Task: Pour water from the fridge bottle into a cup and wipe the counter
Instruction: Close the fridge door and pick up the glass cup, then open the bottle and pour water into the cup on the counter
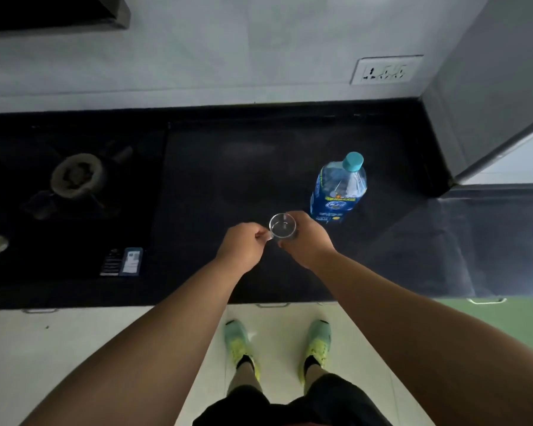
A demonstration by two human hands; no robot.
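Note:
A small clear glass cup (pixel 282 226) is held over the black counter (pixel 228 167) between both hands. My left hand (pixel 243 245) pinches its handle on the left side. My right hand (pixel 308 238) wraps around its right wall. A clear water bottle (pixel 339 187) with a blue label and a teal cap stands upright just behind and to the right of the cup, cap on. No cloth is in view.
A gas hob burner (pixel 74 176) lies at the left, with a small blue box (pixel 131 261) near its front edge. A grey appliance side (pixel 480 103) rises at the right. A wall socket (pixel 386 70) sits above the counter.

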